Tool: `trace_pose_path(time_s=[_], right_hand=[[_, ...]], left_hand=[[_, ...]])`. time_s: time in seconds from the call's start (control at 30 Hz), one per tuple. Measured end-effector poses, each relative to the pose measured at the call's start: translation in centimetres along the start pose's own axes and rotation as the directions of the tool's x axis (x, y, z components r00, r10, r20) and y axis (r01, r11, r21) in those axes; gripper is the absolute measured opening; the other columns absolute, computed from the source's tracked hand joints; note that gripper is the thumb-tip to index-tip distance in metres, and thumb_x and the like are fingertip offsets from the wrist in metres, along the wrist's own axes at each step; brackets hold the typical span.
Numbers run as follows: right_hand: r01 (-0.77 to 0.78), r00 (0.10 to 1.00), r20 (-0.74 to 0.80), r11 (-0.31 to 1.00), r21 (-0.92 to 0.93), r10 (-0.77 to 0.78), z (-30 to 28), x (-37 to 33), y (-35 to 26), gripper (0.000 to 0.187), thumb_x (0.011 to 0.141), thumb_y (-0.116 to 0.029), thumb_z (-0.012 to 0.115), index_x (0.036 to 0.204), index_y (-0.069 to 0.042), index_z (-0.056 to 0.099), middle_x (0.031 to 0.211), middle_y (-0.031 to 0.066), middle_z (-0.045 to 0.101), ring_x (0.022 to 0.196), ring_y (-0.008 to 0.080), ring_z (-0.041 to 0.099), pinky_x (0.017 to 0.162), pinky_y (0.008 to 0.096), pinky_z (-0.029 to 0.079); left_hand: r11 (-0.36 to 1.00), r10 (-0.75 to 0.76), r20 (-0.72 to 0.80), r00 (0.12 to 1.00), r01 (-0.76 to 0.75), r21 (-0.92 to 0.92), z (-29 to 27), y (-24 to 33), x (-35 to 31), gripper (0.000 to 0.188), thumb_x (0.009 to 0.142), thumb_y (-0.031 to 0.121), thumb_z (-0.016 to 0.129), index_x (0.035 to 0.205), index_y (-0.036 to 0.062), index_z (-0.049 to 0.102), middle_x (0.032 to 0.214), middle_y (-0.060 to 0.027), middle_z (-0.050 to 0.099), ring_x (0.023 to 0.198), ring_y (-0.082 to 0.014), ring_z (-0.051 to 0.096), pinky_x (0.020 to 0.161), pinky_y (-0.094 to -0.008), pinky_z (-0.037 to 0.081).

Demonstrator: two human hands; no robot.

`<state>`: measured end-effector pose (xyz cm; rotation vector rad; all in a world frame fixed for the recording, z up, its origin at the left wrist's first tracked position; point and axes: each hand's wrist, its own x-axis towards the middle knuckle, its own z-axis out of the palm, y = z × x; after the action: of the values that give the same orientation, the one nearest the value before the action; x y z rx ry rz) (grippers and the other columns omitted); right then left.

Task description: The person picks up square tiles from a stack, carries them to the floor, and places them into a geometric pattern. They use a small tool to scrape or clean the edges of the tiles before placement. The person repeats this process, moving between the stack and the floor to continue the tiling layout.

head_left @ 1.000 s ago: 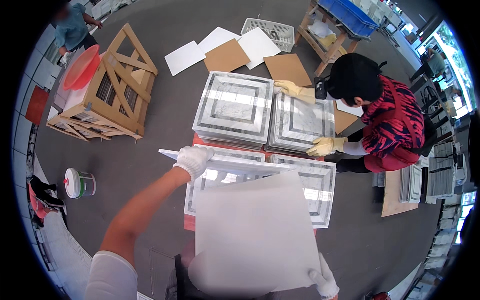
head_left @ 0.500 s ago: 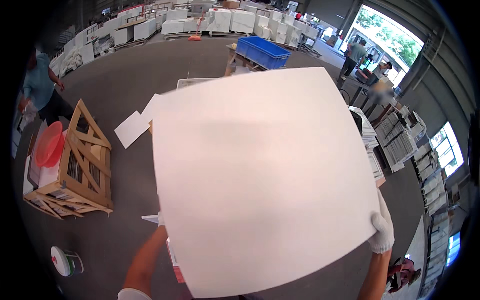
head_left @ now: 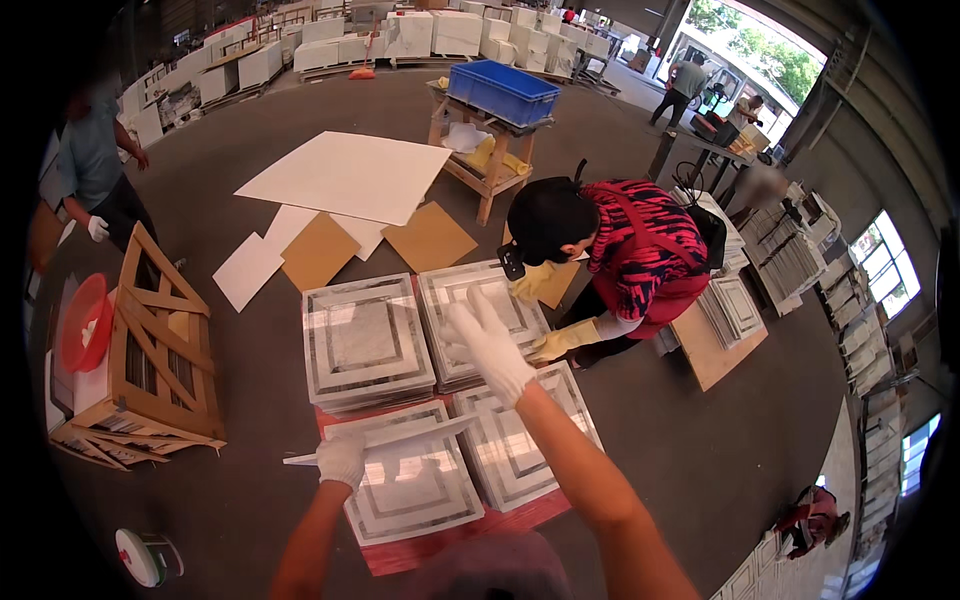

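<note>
Bright window daylight, sharp centre, fisheye-bent dark rim.

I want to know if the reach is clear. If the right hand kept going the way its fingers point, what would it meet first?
Probably the far right tile stack, just under the right hand; the hand's height above it is unclear.

We see no labels, signs or screens clear enough to tell. For packaging, a blue plastic crate (head_left: 503, 92) stands on a wooden counter (head_left: 487, 165) far from us, centre. A slatted wooden crate (head_left: 160, 345) sits on the floor to the left, near a red round basin (head_left: 83, 322). White boxes or blocks (head_left: 440, 30) are stacked along the far edge of the hall.
</note>
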<state>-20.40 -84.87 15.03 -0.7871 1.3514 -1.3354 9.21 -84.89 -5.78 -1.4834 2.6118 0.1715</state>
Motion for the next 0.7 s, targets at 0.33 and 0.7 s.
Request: trace_pose_path(time_s=[0.33,0.7], right_hand=[[-0.64,0.702,0.036,0.609,0.468,0.711,-6.9,-8.4,21.4,0.107,0.087,-0.075,0.049,0.157,-0.018,-0.006,0.157,0.0302,0.018,0.135,0.0485,0.037,0.101,0.0525,0.046],[-0.49,0.796,0.218,0.391,0.779,0.564,-5.0,-7.6,21.6,0.057,0.1,-0.029,0.029,0.142,0.009,0.033,0.141,0.0291,0.042,0.12,0.0399,0.053,0.097,0.0467,0.055]], left_hand=[[0.998,0.028,-0.118,0.993,-0.035,-0.059,-0.8,1.8,-2.4,0.013,0.08,0.023,0.065,0.085,0.0107,0.064,0.082,-0.0094,0.068,0.08,-0.0274,0.067,0.07,-0.0416,0.049],[0.309,-0.664,0.128,0.737,0.426,-0.85,1.7,-13.1,-5.9,0.048,0.097,0.037,0.057,0.132,0.0047,0.055,0.125,-0.0146,0.064,0.114,-0.0257,0.06,0.097,-0.0393,0.048]])
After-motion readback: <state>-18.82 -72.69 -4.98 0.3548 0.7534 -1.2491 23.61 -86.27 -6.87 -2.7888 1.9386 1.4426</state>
